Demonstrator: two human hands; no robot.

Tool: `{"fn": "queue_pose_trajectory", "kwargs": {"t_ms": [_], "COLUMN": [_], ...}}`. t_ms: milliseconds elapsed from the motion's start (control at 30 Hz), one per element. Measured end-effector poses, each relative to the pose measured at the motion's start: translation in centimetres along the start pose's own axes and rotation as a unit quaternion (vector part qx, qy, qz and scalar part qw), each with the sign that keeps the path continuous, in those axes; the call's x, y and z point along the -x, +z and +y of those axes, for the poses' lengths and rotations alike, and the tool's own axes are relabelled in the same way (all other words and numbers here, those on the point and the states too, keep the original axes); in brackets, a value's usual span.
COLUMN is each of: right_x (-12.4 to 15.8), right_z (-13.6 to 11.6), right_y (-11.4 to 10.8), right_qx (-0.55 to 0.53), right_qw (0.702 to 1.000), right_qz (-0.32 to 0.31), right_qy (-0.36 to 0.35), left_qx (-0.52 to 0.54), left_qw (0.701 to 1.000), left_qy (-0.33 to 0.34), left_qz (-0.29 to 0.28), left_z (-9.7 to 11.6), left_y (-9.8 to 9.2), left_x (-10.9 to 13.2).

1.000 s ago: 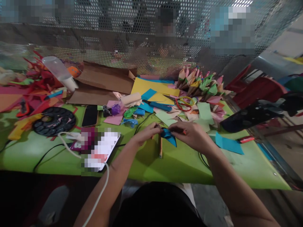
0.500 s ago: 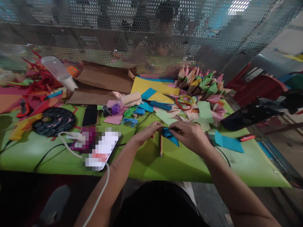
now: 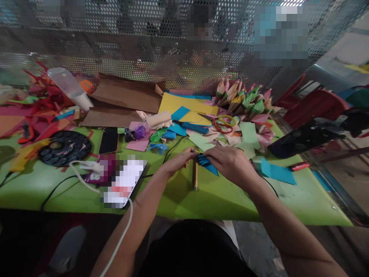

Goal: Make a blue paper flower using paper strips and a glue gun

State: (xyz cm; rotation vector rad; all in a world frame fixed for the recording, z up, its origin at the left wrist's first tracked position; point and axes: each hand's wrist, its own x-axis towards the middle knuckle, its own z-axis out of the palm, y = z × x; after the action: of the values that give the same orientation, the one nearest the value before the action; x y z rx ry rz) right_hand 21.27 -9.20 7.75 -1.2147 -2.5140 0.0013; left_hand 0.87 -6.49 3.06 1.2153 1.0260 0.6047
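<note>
My left hand (image 3: 182, 161) is closed in a pinch at the upper end of a pencil (image 3: 195, 177), which points down toward the table's near edge. Beside it, my right hand (image 3: 227, 161) pinches a folded piece of blue paper (image 3: 208, 166) between thumb and fingers. The paper meets the pencil near its top, and dark lines or folds show across it. The fingertips of both hands nearly meet there, hiding the exact join.
On the green table (image 3: 178, 204) are scissors (image 3: 220, 122), a phone (image 3: 127, 182) with a white cable, a glue gun (image 3: 27, 156), a black palette (image 3: 65, 148), a blue paper sheet (image 3: 278, 171) and a dark bottle (image 3: 300, 138). Paper cones (image 3: 245, 96) stand behind.
My right hand's fingers have shifted slightly over the blue paper, covering a bit more of it. My left hand and the pencil stay nearly in place. The view has shifted slightly.
</note>
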Motion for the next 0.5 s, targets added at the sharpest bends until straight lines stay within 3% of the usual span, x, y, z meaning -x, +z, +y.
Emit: {"fn": "queue_pose_trajectory", "kwargs": {"t_ms": [500], "right_x": [-0.60], "right_z": [-0.86], "right_y": [-0.39], "right_qx": [0.082], "right_qw": [0.994], "right_qz": [-0.063], "right_qy": [0.027], "left_qx": [-0.017], "left_qw": [1.000], "left_qy": [0.010], "left_qz": [0.024], "left_z": [0.03], "left_y": [0.12], "left_x": [0.08]}}
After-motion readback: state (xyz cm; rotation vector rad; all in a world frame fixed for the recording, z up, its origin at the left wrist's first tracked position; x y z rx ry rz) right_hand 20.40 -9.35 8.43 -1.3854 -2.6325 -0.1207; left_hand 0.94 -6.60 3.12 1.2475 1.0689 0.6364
